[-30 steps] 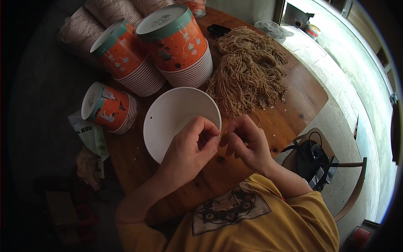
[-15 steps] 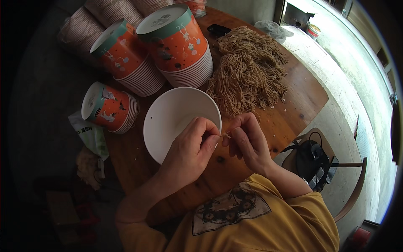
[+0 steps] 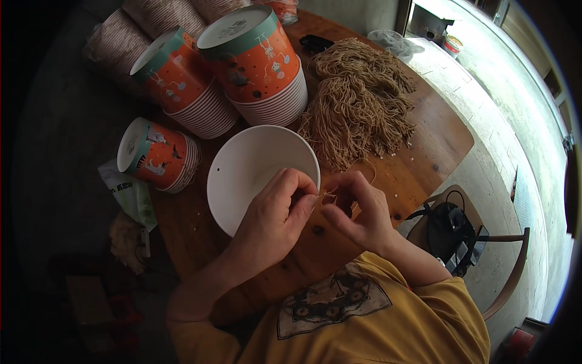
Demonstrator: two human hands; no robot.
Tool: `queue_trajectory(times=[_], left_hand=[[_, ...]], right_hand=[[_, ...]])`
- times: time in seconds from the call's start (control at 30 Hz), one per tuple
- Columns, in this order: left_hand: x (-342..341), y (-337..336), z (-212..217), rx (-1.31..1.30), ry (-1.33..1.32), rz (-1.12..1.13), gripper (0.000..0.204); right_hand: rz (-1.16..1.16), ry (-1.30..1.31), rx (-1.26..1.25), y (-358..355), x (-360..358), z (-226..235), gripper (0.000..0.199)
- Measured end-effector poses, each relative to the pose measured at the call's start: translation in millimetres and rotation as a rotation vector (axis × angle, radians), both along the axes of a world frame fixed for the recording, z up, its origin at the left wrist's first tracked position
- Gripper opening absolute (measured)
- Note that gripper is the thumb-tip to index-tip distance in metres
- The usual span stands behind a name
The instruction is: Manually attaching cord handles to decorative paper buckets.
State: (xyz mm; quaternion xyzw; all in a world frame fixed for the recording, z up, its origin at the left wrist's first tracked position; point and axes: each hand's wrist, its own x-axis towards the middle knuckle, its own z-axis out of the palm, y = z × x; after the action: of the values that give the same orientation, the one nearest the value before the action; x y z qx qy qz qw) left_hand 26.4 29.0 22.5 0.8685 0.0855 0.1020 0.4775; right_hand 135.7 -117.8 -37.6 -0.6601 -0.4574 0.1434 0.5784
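Observation:
A white paper tub (image 3: 242, 164) stands with its mouth toward me, a small dark hole in its left wall. At its right rim my left hand (image 3: 273, 209) pinches a thin tan cord (image 3: 328, 198) between thumb and forefinger. My right hand (image 3: 361, 212), just to the right, is curled around the same cord; its thumb and forefinger stand apart with a loose loop of cord between them. A loop of cord rises behind the right fingers toward a heap of tan cords (image 3: 364, 97). The lower right fingers are partly hidden.
Stacks of orange-and-green printed paper tubs (image 3: 254, 60) stand upside down at the back left, a shorter stack (image 3: 157, 151) nearer. Wrapped stacks (image 3: 163, 18) lie behind. A clear plastic bag (image 3: 394, 43) sits at the far edge. A chair with a black bag (image 3: 448, 227) is at right.
My right thumb and forefinger have moved apart, opening a loop in the cord between the hands. My left hand holds its pinch in the same place.

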Motion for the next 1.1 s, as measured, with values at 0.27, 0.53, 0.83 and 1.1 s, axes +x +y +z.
queue_trajectory(times=[0.27,0.53,0.83,1.1], left_hand=[[1.0,-2.5,-0.2,0.048,-0.034,-0.007,0.014],[-2.9,-1.0,-0.1,0.256,-0.176,-0.009,0.021],[-34.5,-6.7,6.8,0.765,-0.026,0.006,0.018],[-44.2,-10.2,1.5,0.686,-0.155,0.181,0.027]], right_hand=[[-0.055,-0.067,0.18,8.5,1.6,-7.9,0.005],[0.061,0.548,0.099,3.6,-3.5,0.1,0.009],[-0.028,0.223,0.058,-2.2,7.4,-2.1,0.011],[0.169,0.471,0.162,-4.1,-16.8,30.5,0.011]])
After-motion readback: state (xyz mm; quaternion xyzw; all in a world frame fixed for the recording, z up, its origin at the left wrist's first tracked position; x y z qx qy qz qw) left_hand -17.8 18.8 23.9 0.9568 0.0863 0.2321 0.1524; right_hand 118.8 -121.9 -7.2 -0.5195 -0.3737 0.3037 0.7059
